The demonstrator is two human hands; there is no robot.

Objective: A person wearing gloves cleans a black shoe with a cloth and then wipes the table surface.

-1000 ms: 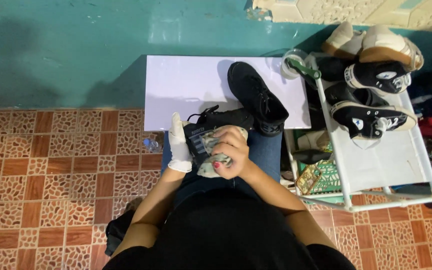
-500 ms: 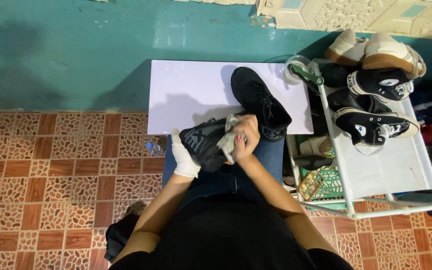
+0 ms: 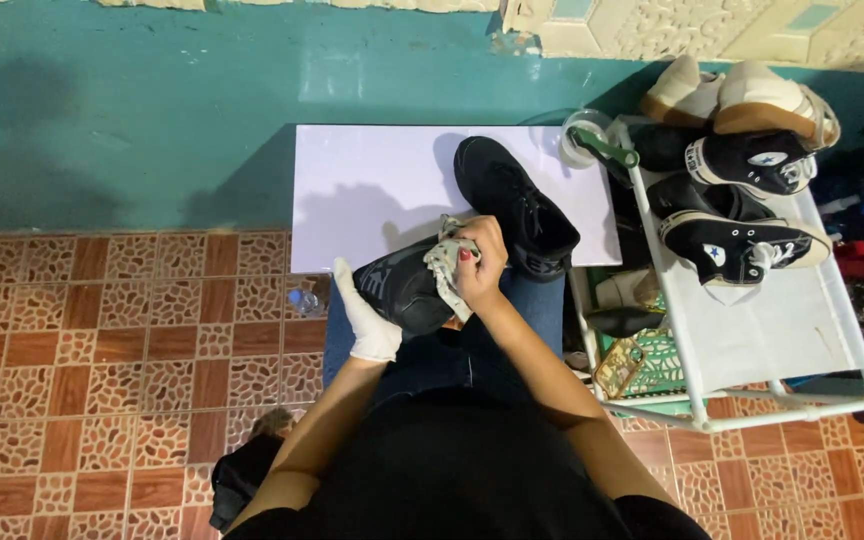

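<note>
My left hand (image 3: 365, 318), in a white glove, grips a black shoe (image 3: 404, 287) from its left side over my lap. My right hand (image 3: 482, 268), bare with red nails, presses a grey cloth (image 3: 444, 266) against the shoe's upper right side. A second black shoe (image 3: 514, 205) lies on the white board (image 3: 372, 190) just beyond my hands, its toe pointing toward me.
A white shoe rack (image 3: 762, 330) stands at my right with black-and-white sneakers (image 3: 737, 245) and tan-soled shoes (image 3: 752, 100) on top. A clear container (image 3: 582, 135) sits at the board's far right corner. A teal wall (image 3: 152, 110) rises ahead; patterned orange tiles (image 3: 102, 360) cover the floor.
The black shoe has been turned and lifted toward the board. My right hand with the cloth has moved up from the lap to the shoe's upper side.
</note>
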